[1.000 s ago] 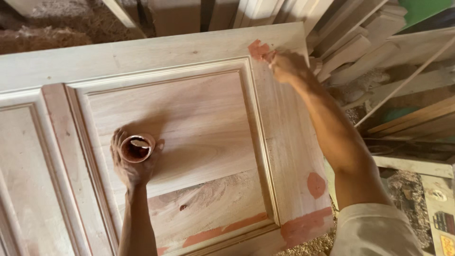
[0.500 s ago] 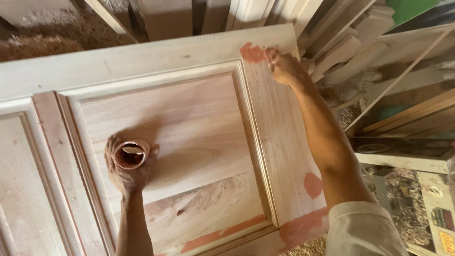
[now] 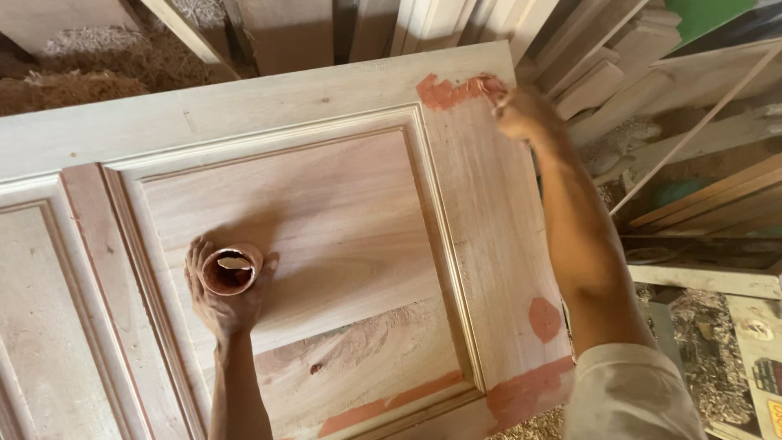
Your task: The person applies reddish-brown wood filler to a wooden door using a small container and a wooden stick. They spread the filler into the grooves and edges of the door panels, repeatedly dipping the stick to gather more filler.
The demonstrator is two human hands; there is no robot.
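Here the small round cup (image 3: pixel 229 271) of reddish-brown filler sits gripped in the left hand (image 3: pixel 224 297), fingers curled round it, over the pale wooden door (image 3: pixel 326 228). The right hand (image 3: pixel 521 114) presses a reddish smear (image 3: pixel 444 91) at the door's far corner; its finger spread cannot be told. A printed package (image 3: pixel 762 379) lies far right.

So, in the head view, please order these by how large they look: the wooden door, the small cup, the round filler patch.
1. wooden door, by far the largest
2. small cup
3. round filler patch, close to the cup, so unsure
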